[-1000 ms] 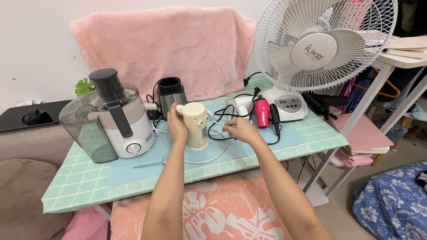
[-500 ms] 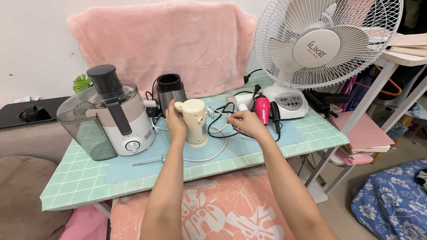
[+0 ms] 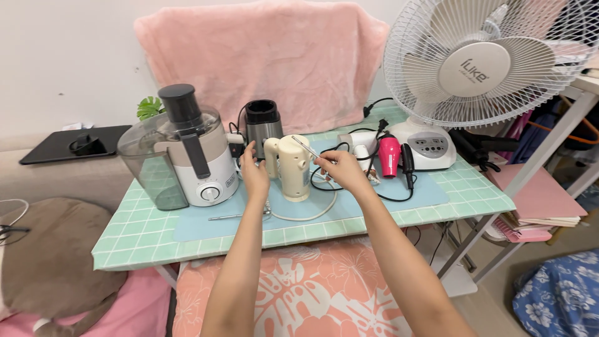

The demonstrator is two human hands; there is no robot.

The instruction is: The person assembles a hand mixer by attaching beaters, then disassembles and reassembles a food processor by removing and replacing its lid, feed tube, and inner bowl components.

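Note:
A cream hand mixer (image 3: 294, 167) stands upright on a blue mat (image 3: 412, 195) in the middle of the table. My left hand (image 3: 254, 172) grips its left side, by the handle. Just right of the mixer, my right hand (image 3: 340, 171) pinches a thin metal beater rod (image 3: 305, 148). The rod slants up and left, with its tip at the mixer's top. A second thin metal rod (image 3: 238, 216) lies flat on the mat in front of the mixer. The mixer's pale cord (image 3: 312, 215) loops on the mat.
A large juicer (image 3: 187, 153) stands at the left, with a steel blender cup (image 3: 262, 126) behind the mixer. A pink hair dryer (image 3: 390, 156), black cables and a white fan (image 3: 480, 68) fill the right of the green-checked table (image 3: 137, 234). A pink towel (image 3: 268, 56) hangs behind.
My right hand has lifted slightly and swung the metal rod's tip toward the top of the mixer. My left hand has stayed on the mixer.

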